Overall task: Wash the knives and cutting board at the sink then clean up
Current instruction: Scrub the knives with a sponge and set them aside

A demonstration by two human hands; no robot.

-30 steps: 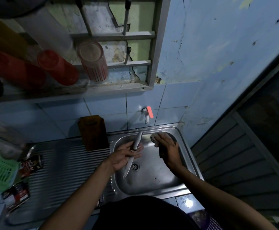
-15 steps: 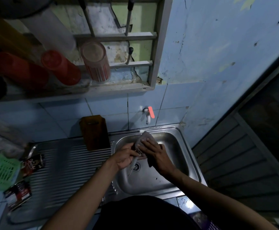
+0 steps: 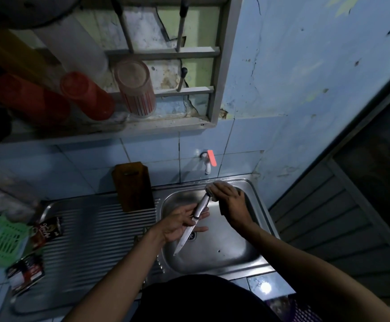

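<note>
Half a second ago the right hand (image 3: pixel 230 203) rubbed mid-knife; now it curls round a grey scrub pad (image 3: pixel 212 190) at the handle end of the long silver steel knife (image 3: pixel 192 223); the left hand (image 3: pixel 180 225) pinches the knife's middle over the shiny steel sink (image 3: pixel 262 212), point toward the person; washing looks unfinished; the brown wooden cutting board (image 3: pixel 134 185) leans on the wall, clean or not I cannot tell.

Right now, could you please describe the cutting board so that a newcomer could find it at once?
Start at the steel sink and look just left of the basin. The cutting board stands upright on the ribbed drainboard, against the blue tiles. It is the only dark brown wooden slab there.
</note>
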